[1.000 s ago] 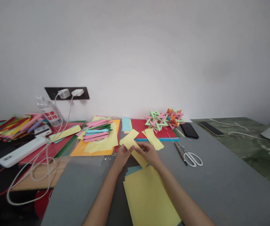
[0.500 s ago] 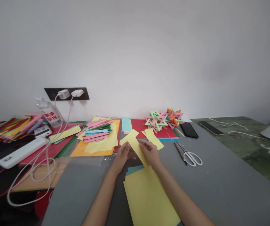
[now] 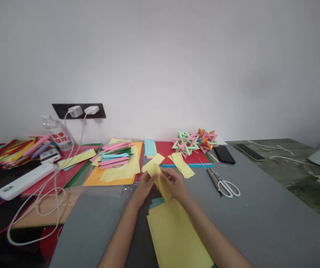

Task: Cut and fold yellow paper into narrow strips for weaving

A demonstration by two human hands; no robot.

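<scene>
A narrow yellow paper strip [image 3: 163, 187] is held between my two hands, bent lengthwise, its lower end over the top of a large yellow sheet [image 3: 178, 232]. My left hand [image 3: 145, 188] pinches the strip's upper left edge. On its other side, the fingers of my right hand [image 3: 174, 183] are closed on it. Blue-green sheets [image 3: 156, 203] peek out beneath the large yellow one. Just beyond my hands lies another yellow piece [image 3: 152, 162], and more yellow strips [image 3: 181, 165] rest to the right.
Folded paper stars [image 3: 189, 143] stand on red sheets near the wall. White-handled scissors [image 3: 228, 188], a pen [image 3: 214, 180] and a black phone [image 3: 224, 154] lie right. Paper strips [image 3: 115, 158], a power strip [image 3: 25, 181], cables and a bottle [image 3: 59, 134] are left.
The strip, flat and slanting before, is now bent lengthwise between my fingers. My right hand has shifted slightly left and its fingers have closed in toward my left hand.
</scene>
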